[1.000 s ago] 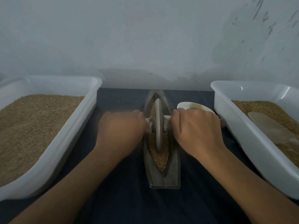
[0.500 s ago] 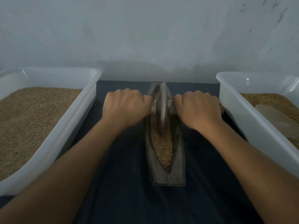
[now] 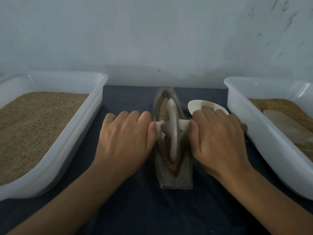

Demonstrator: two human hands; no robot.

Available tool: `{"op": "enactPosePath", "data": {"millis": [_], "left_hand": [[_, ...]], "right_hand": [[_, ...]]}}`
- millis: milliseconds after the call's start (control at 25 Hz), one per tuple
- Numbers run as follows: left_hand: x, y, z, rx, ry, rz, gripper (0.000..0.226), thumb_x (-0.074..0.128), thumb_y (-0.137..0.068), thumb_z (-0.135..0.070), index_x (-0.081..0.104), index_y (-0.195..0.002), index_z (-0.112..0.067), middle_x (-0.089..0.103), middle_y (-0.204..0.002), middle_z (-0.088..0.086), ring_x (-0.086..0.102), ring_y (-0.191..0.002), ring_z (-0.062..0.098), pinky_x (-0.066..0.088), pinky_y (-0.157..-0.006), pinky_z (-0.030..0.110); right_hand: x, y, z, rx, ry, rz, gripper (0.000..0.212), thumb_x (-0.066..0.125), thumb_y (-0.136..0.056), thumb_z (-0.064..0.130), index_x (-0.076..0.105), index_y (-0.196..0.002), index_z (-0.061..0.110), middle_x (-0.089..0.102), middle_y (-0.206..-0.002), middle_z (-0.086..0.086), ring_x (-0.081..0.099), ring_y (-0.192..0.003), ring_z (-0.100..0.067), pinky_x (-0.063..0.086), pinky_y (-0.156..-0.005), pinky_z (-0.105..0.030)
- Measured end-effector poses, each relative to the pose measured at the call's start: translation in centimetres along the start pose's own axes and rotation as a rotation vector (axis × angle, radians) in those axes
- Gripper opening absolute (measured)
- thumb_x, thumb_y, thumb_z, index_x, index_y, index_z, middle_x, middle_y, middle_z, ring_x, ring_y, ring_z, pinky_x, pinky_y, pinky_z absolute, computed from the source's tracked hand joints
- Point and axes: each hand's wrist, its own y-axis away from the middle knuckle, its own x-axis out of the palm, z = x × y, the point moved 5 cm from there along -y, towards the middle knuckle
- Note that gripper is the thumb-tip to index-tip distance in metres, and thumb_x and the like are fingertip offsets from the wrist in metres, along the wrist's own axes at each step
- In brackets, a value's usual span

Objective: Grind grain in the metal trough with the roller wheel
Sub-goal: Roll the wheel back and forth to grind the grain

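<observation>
Roller wheel [image 3: 172, 131] standing upright in the metal trough [image 3: 174, 177] among grain [image 3: 171, 165], midway between two white tubs; left hand [image 3: 125, 138] and right hand [image 3: 218, 138] each grip an axle handle.

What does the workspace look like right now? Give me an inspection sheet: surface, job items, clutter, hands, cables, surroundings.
Surface: dark cloth covering the work area.
Job's things: metal trough lying lengthwise between the hands, grain in its channel; roller wheel standing on edge in the grain.
Clutter: left tub and right tub, both holding grain; pale scoop lying in the right tub; small white dish behind the right hand.
Grippers: left hand and right hand each on an axle end of the wheel, fingers curled over it.
Cables: nothing seen.
Surroundings: plain pale wall behind.
</observation>
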Motion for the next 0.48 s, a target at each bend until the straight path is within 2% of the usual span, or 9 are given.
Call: {"op": "enactPosePath", "data": {"millis": [80, 160, 280, 400, 480], "left_hand": [[-0.4, 0.1, -0.1, 0.006, -0.015, -0.043, 0.035, 0.021, -0.11, -0.04, 0.034, -0.08, -0.029, 0.036, -0.069, -0.01, 0.034, -0.059, 0.016, 0.03, -0.064, 0.039], [0.2, -1.0, 0.4, -0.009, 0.012, -0.022, 0.036, 0.024, -0.108, -0.036, 0.034, -0.074, -0.028, 0.035, -0.062, -0.011, 0.032, -0.052, 0.015, 0.027, -0.06, 0.035], [2.2, -4.4, 0.2, 0.056, -0.063, 0.124, 0.032, 0.023, -0.097, -0.024, 0.032, -0.066, -0.02, 0.025, -0.055, -0.007, 0.036, -0.045, 0.019, 0.017, -0.051, 0.027], [4.8, -9.1, 1.0, 0.007, -0.125, 0.186, 0.034, 0.009, -0.084, -0.034, 0.032, -0.064, -0.02, 0.033, -0.062, -0.003, 0.036, -0.058, 0.024, 0.015, -0.051, 0.029], [6.0, -9.9, 1.4, -0.019, -0.15, 0.245, 0.037, 0.014, -0.091, -0.038, 0.037, -0.068, -0.021, 0.044, -0.069, 0.002, 0.038, -0.064, 0.025, 0.017, -0.053, 0.031]], "right_hand": [[0.1, 0.7, 0.3, -0.038, -0.004, -0.035, 0.036, 0.024, -0.109, 0.037, 0.044, -0.083, 0.021, 0.044, -0.079, 0.0, 0.036, -0.071, -0.02, 0.029, -0.066, -0.038], [0.8, 0.1, 0.1, -0.03, -0.013, -0.047, 0.038, 0.026, -0.109, 0.037, 0.046, -0.081, 0.021, 0.045, -0.075, 0.001, 0.039, -0.067, -0.019, 0.032, -0.063, -0.038], [3.3, -3.1, -1.6, 0.037, 0.046, 0.108, 0.05, 0.019, -0.107, 0.037, 0.051, -0.073, 0.021, 0.046, -0.061, 0.004, 0.045, -0.053, -0.017, 0.039, -0.053, -0.034], [6.4, -5.5, -3.4, 0.076, 0.069, 0.275, 0.054, 0.017, -0.106, 0.036, 0.05, -0.067, 0.02, 0.047, -0.058, 0.002, 0.043, -0.051, -0.016, 0.026, -0.05, -0.031], [6.9, -6.1, -3.8, 0.141, 0.041, 0.254, 0.058, 0.02, -0.106, 0.038, 0.05, -0.061, 0.019, 0.047, -0.056, 0.001, 0.04, -0.05, -0.017, 0.016, -0.05, -0.032]]}}
